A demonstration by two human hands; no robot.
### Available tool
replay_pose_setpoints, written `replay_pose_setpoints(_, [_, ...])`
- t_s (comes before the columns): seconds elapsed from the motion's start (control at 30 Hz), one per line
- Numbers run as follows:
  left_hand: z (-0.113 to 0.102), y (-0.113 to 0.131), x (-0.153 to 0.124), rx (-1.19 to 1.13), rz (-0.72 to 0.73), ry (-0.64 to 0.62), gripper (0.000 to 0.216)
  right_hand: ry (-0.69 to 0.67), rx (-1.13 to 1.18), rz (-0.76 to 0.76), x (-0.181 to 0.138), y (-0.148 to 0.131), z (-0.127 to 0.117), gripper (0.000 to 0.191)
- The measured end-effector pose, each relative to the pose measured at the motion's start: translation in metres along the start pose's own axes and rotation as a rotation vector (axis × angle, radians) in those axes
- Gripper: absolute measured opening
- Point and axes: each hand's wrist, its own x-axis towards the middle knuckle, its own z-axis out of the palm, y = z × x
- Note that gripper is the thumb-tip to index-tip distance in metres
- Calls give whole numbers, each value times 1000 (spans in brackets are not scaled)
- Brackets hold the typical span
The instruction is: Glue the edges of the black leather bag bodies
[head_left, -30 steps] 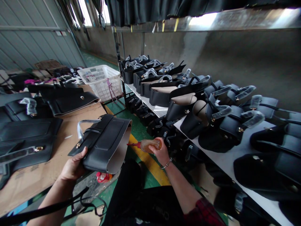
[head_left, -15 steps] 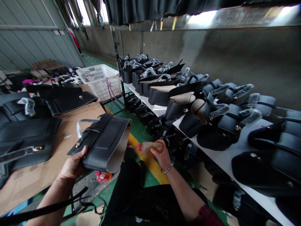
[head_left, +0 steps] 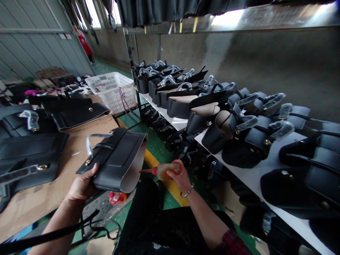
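My left hand (head_left: 83, 184) grips the lower left side of a black handbag (head_left: 119, 152), thumb on top and fingers hidden beneath. The bag is tilted, with its open end and pale lining facing right. A clear plastic wrap covers its handle. Closed around the back of a glue bottle (head_left: 163, 171) is my right hand (head_left: 182, 175), which wears a bracelet. The bottle has a red nozzle and amber contents. Its tip points left and is at or very near the bag's open edge; whether it touches I cannot tell.
More black bags (head_left: 32, 152) lie on the cardboard-covered table (head_left: 85, 145) at left. A long rack (head_left: 244, 177) on the right carries several rows of similar bags. Beyond the table stands a white plastic basket (head_left: 114, 92). A red bottle (head_left: 117, 197) is below the held bag. A person in red (head_left: 84, 44) is far off.
My right hand has brought the glue bottle slightly left and down, its nozzle nearer the bag's open edge. The bag stays almost still. More of the distant person in red shows.
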Motion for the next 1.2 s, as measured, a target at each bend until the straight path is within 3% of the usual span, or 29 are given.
replay_pose_setpoints(0.33, [8, 0, -5, -26, 23, -10, 16, -116, 15, 15, -26, -5, 0, 40])
replay_pose_setpoints(0.57, [6, -1, -2, -33, 40, -11, 15, 76, -227, -117, -7, -17, 0, 35])
replay_pose_setpoints(0.73, [6, -1, -2, -39, 31, -9, 13, 134, -205, -106, 3, -11, 3, 37])
replay_pose_setpoints(1.07, [-7, -5, 11, -32, 46, -66, 15, -62, -24, 33, -27, 5, -1, 43])
replay_pose_setpoints(1.2, [-5, -5, 10, -6, 46, -46, 14, 58, 12, 35, -20, 1, 3, 44])
